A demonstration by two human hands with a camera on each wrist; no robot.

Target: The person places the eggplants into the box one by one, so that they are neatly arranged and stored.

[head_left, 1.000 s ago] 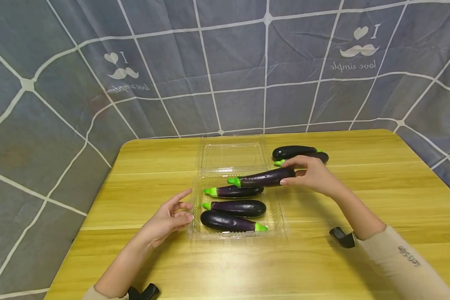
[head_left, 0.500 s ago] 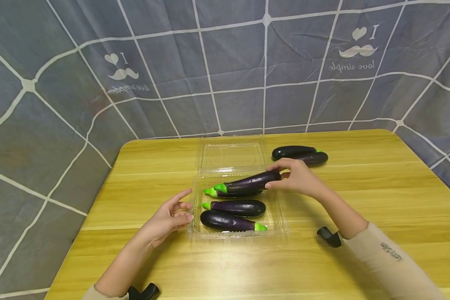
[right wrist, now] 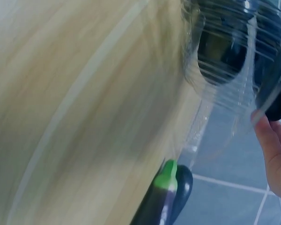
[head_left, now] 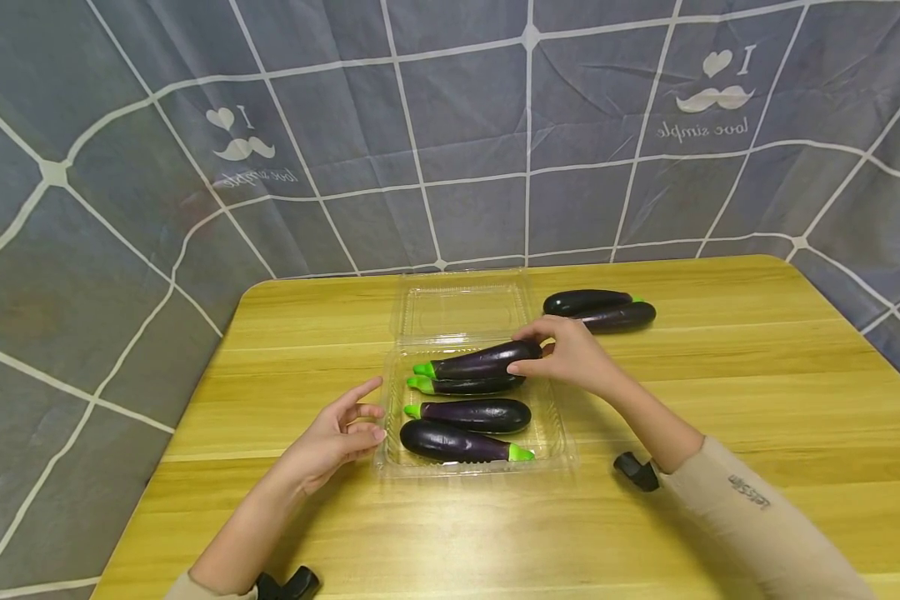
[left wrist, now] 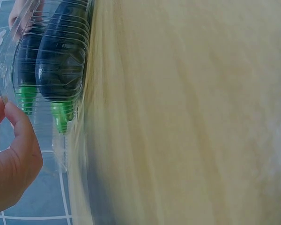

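Note:
My right hand [head_left: 570, 354] grips the blunt end of a dark purple eggplant [head_left: 483, 360] between thumb and fingers, its green stem pointing left. That eggplant lies at the back of the clear plastic clamshell box [head_left: 551, 446], against another eggplant [head_left: 476, 386]. Two more, a middle eggplant [head_left: 476, 415] and a front eggplant [head_left: 453, 442], lie in the box; the front one's stem points right. At the box's left rim, my left hand [head_left: 330, 442] has its fingers loosely bent and apart. In the left wrist view, the left thumb [left wrist: 21, 122] touches the rim.
The box's clear lid [head_left: 465, 308] lies folded back behind it. Two loose eggplants [head_left: 611, 317] rest side by side on the wooden table [head_left: 720, 375], right of the lid. A grey curtain [head_left: 480, 133] with white lines hangs behind and at the sides.
My right hand has moved left, carrying the gripped eggplant over the box and down beside the rear one. The left hand has stayed in place.

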